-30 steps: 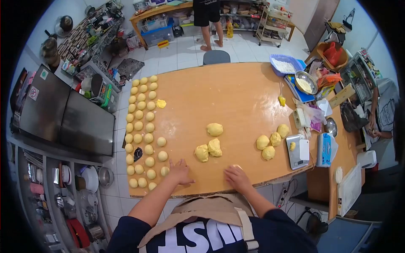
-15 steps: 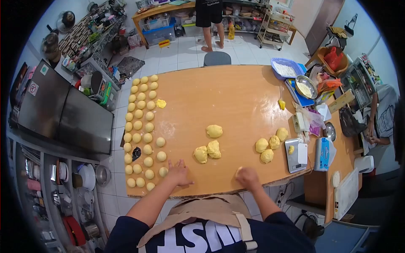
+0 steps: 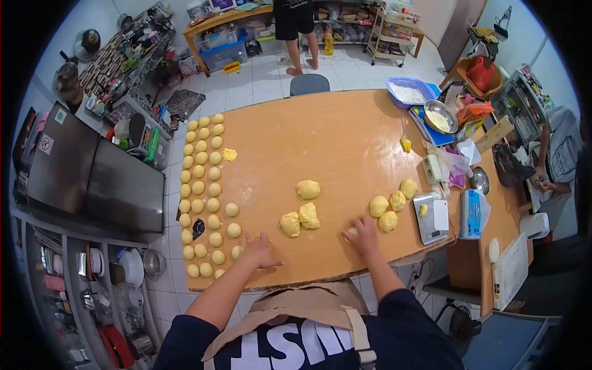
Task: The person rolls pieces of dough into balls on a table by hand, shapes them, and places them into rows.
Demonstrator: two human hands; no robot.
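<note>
Basin (image 3: 409,92) holds white powder; left hand (image 3: 259,251) flat, fingers spread; right hand (image 3: 364,236) half-curled over dough (image 3: 352,232).

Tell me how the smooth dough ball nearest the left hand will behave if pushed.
The dough ball would probably roll, being rounded. It would likely dent rather than crack, as the creased lumps suggest soft dough. Pale smears on the table look like flour, which might reduce sticking.

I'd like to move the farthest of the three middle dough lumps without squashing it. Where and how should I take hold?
Probably from above, cupping the farthest lump low on its left and right sides: it is rounded, nothing lies against those sides, and the two nearer lumps sit close in front.
</note>
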